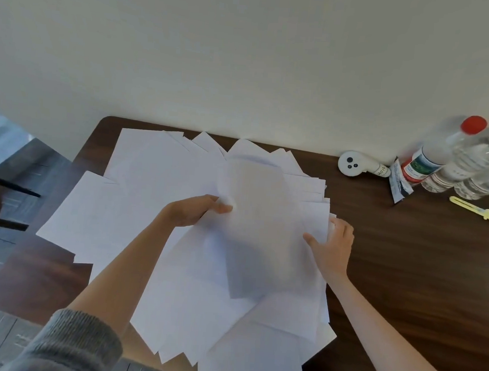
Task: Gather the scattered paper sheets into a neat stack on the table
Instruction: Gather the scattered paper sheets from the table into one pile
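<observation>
Head view: white paper sheets (138, 195) lie fanned and overlapping across the left and middle of the dark wooden table (405, 269), some overhanging the table's near edge. Left hand (198, 211) pinches the left edge of one top sheet (251, 229), thumb on top, the sheet raised and bowed above the table. Right hand (331, 246) grips the right edge of the spread, thumb flat on the paper. Grey knitted sleeve (76, 344) on left arm. Clear water bottles (441, 161), a white round device (350, 163) and a yellow clip (473, 208) sit at the table's far right.
</observation>
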Motion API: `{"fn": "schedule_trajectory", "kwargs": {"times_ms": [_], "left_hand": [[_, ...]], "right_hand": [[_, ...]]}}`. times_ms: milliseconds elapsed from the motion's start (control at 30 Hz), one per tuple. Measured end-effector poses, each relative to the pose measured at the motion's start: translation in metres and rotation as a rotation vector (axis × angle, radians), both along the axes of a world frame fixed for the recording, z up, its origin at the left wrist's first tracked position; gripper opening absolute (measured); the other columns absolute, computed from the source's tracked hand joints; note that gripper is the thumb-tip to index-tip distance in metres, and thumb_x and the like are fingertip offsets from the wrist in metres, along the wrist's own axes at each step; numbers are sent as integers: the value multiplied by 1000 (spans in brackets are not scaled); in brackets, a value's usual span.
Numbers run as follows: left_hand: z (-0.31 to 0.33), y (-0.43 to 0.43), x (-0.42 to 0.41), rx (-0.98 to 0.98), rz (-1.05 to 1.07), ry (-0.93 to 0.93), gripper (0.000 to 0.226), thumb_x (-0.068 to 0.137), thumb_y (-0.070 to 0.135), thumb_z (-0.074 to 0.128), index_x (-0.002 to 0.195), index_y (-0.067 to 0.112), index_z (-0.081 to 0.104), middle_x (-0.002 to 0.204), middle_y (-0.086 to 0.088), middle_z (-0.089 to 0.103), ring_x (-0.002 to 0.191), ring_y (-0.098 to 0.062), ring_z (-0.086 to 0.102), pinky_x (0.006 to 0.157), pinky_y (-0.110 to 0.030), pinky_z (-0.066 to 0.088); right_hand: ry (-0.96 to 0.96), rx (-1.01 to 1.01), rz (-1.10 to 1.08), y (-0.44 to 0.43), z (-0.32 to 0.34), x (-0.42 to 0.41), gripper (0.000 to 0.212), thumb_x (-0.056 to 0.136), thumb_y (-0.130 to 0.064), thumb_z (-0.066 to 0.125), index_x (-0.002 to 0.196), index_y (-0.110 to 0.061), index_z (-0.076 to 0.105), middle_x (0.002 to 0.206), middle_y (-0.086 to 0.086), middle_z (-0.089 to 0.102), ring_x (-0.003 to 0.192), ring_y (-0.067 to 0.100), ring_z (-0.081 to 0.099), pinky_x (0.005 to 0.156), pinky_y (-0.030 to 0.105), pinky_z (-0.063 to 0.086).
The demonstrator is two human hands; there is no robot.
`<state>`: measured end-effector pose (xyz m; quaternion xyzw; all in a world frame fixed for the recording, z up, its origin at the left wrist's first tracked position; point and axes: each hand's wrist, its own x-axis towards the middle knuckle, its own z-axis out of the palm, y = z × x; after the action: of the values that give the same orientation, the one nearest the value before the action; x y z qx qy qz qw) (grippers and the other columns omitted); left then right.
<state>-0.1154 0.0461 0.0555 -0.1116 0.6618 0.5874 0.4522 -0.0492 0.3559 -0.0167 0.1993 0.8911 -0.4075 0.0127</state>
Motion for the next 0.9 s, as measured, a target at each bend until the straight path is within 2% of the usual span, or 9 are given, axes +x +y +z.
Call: {"fn": "schedule_trajectory", "kwargs": {"times_ms": [100, 233, 333, 433, 500, 600, 700, 800, 900], "left_hand": [[10, 3, 1, 25, -25, -22, 19, 97, 17, 53, 107, 9, 67, 102, -3, 72, 92, -19, 69, 78, -26, 54], [19, 5, 0, 17, -84, -25, 27, 97, 17, 54, 118, 5, 64, 115, -10, 70, 104, -24, 67, 87, -31, 54], [31, 9, -2, 17, -112, -7, 31, 96, 17, 55, 122, 3, 63, 120, -12, 68, 109, -27, 66, 88, -32, 54], [43, 14, -5, 24, -126, 15, 26, 95, 16, 57, 117, 5, 66, 116, -10, 70, 105, -23, 67, 84, -29, 55], [51, 17, -7, 25, -128, 26, 20, 94, 16, 59, 109, 8, 70, 109, -7, 72, 100, -21, 68, 83, -27, 55], [63, 22, -9, 10, -136, 39, 20, 94, 13, 58, 94, 16, 77, 100, -1, 74, 94, -17, 70, 80, -24, 54], [73, 24, -10, 12, -172, 42, 21, 94, 14, 57, 94, 18, 78, 103, -1, 74, 98, -16, 69, 85, -24, 53], [78, 21, -8, -34, -147, 77, 19, 98, 19, 55, 107, 14, 71, 106, 2, 74, 98, -10, 70, 78, -18, 53], [72, 14, -4, -117, -104, 109, 29, 99, 32, 53, 118, 16, 68, 116, 6, 71, 103, -5, 67, 72, -11, 51]], "right_hand": [[30, -33, 17, -4, 2, -2, 64, 76, -29, 79, 128, -11, 48, 127, 4, 46, 115, 21, 44, 95, 39, 43], [-210, -422, -47, -10, 10, -8, 51, 89, -40, 66, 125, -8, 50, 109, 6, 59, 97, 19, 58, 81, 34, 50], [-381, -634, -92, -10, 16, -14, 49, 91, -45, 61, 121, -7, 50, 107, 11, 63, 90, 21, 63, 81, 36, 54], [-547, -822, -65, -6, 20, -17, 49, 90, -49, 60, 118, -9, 54, 108, 13, 68, 93, 26, 69, 80, 37, 57], [-634, -907, 3, -3, 19, -17, 56, 86, -53, 61, 120, -9, 56, 112, 12, 68, 100, 27, 68, 82, 36, 55], [-696, -964, 111, -1, 15, -12, 67, 81, -63, 62, 126, -14, 57, 122, 7, 67, 114, 24, 63, 99, 38, 46], [-661, -1089, 176, -1, 20, -6, 46, 90, -47, 60, 124, -15, 63, 121, 5, 68, 114, 23, 63, 102, 38, 44], [-515, -1190, 58, 0, 27, -3, 32, 93, -19, 61, 122, -5, 63, 119, 11, 69, 107, 27, 67, 92, 36, 54], [-346, -1010, -101, 2, 30, -6, 19, 88, -9, 67, 107, -7, 69, 112, 12, 71, 99, 26, 69, 88, 38, 56]]}}
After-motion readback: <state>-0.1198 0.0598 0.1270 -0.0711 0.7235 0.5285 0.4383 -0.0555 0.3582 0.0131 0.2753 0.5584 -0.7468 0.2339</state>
